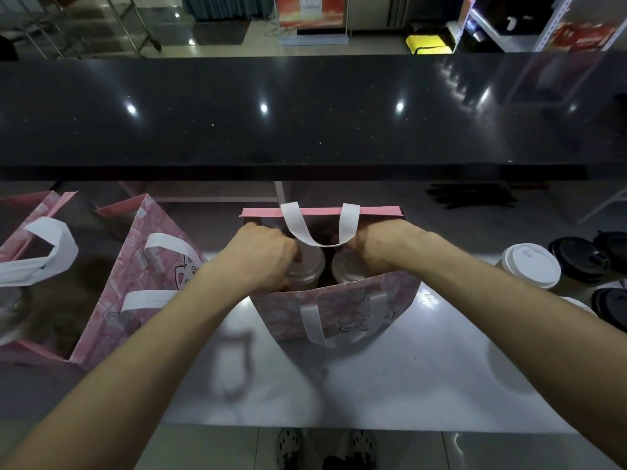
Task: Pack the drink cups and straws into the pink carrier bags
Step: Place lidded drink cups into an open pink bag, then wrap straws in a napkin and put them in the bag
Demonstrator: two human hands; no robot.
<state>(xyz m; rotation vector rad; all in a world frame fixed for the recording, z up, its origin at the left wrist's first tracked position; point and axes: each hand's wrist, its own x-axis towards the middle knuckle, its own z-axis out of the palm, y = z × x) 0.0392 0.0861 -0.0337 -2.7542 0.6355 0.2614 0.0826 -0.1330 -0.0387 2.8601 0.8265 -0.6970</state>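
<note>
A pink carrier bag [339,310] with white handles stands open on the steel worktop in front of me. Two lidded drink cups sit inside it side by side. My left hand [263,256] reaches into the bag, its fingers curled round the left cup [307,266]. My right hand [376,247] is inside the bag too, curled over the right cup [346,269]; its fingertips are hidden behind the bag's handle. Black straws [471,196] lie in a pile at the back right, under the counter ledge.
Two more pink bags stand open at the left, one [135,283] next to my left arm and one [30,232] at the frame edge. Cups with a white lid [531,264] and black lids [573,259] stand at the right. A black counter [305,113] runs across behind.
</note>
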